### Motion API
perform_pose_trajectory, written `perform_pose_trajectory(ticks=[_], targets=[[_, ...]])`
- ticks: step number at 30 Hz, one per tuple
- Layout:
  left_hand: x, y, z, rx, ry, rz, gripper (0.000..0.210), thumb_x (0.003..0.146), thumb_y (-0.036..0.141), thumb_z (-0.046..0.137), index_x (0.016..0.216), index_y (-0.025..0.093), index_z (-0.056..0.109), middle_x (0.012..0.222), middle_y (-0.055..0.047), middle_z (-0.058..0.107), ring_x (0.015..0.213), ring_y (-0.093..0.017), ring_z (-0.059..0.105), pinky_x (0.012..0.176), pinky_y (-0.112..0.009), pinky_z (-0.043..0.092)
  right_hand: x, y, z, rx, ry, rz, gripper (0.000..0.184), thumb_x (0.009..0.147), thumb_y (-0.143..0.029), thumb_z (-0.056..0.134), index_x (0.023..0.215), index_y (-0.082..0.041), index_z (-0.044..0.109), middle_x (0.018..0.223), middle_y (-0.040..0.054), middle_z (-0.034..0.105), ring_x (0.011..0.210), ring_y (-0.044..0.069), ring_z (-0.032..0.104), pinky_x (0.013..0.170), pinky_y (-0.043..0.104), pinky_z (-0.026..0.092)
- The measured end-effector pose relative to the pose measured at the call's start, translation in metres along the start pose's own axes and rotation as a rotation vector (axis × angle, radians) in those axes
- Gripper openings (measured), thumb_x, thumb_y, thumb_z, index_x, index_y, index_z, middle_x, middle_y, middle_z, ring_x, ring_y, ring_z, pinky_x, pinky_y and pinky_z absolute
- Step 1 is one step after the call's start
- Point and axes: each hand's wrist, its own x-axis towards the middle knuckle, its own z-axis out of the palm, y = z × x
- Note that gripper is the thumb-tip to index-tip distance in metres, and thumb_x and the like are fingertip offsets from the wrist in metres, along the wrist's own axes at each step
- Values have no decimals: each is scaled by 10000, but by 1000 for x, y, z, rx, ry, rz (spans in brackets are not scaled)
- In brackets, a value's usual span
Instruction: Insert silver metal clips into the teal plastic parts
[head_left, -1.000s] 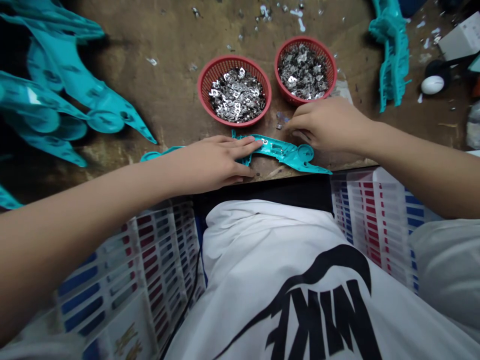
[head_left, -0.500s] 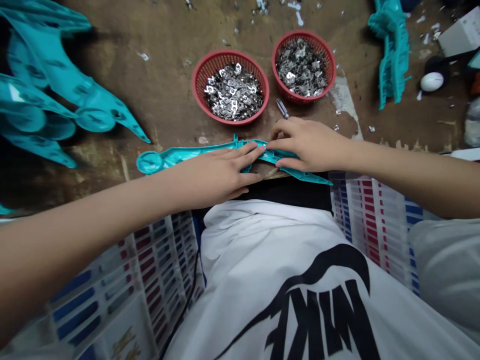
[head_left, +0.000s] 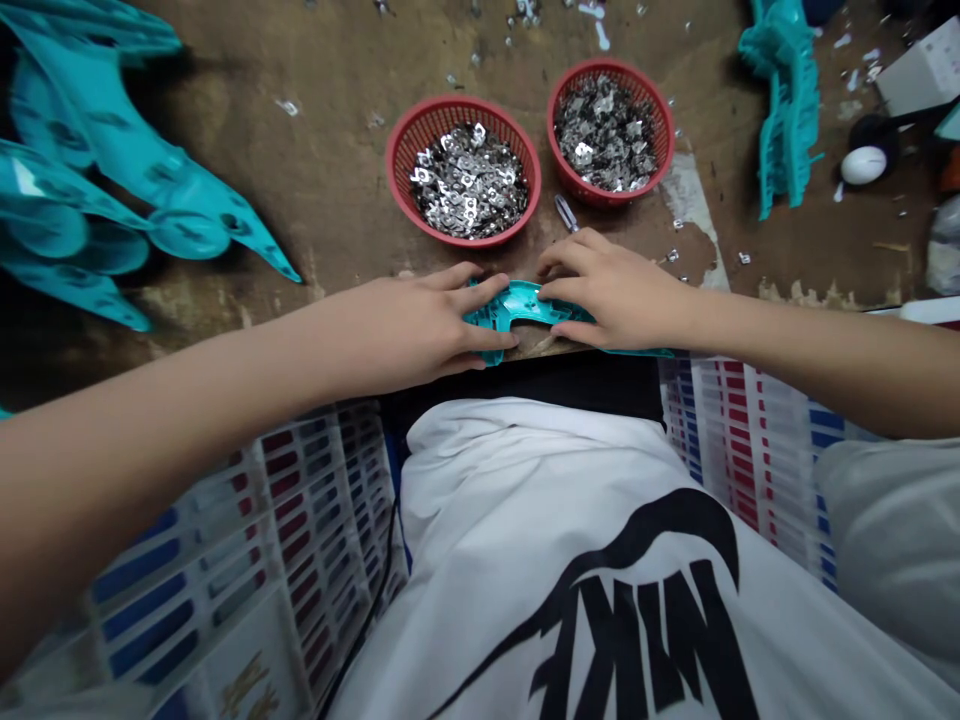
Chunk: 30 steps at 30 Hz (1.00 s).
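A long turquoise plastic part lies at the table's near edge, its curved middle showing between my hands. My left hand grips it from the left, with fingers over the far side and the thumb on the near side. The part's left end is hidden under that hand and forearm. My right hand holds the part just right of the curve, fingers bent and thumb on the near edge. Whether a small piece is under the right fingertips is hidden. The part's thin right tip shows below the right wrist.
Two red baskets of small metal clips stand beyond my hands, a small metal tool beside them. More turquoise parts lie left, another stack right. Loose clips dot the table. Plastic crates flank my lap.
My left hand has gone from lying flat over the part to gripping around it, slightly farther left. The part has turned or shifted, and its round left end is now hidden. My right hand has barely moved.
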Motion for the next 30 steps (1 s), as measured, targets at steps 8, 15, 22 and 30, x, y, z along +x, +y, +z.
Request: perform_pose_trajectory(ticks=[8, 15, 22, 30], targets=[[-3, 8, 3, -37, 7, -56, 568, 1267, 435, 694, 1824, 546, 714, 2109, -120, 421, 1868, -536, 550, 1331, -694, 718, -1, 5, 10, 92, 36, 54, 459, 1144, -388, 784, 1524, -141, 854, 1678, 263, 710, 1513, 473, 611, 1313, 698, 553], [0, 15, 0, -51, -21, -81, 580, 1258, 438, 720, 1830, 535, 711, 2114, -132, 401, 1872, -579, 529, 1318, -781, 710, -2, 3, 13, 45, 58, 16, 402, 1171, -350, 772, 1486, -121, 875, 1711, 256, 705, 1588, 492, 586, 1340, 725, 530], [3, 24, -7, 39, -97, -56, 665, 1285, 396, 699, 1932, 492, 582, 2096, -242, 390, 1879, -601, 506, 1317, -776, 699, -2, 8, 14, 175, 50, 18, 339, 1125, -328, 797, 1409, -173, 899, 1644, 234, 745, 1532, 482, 637, 1324, 738, 542], [1, 19, 5, -27, 0, -61, 682, 1250, 412, 769, 1897, 560, 613, 2086, -158, 451, 1877, -552, 531, 1364, -740, 675, -1, 7, 21, 217, 47, 53, 313, 1123, -308, 816, 1402, -191, 894, 1642, 226, 731, 1563, 485, 615, 1343, 738, 506]])
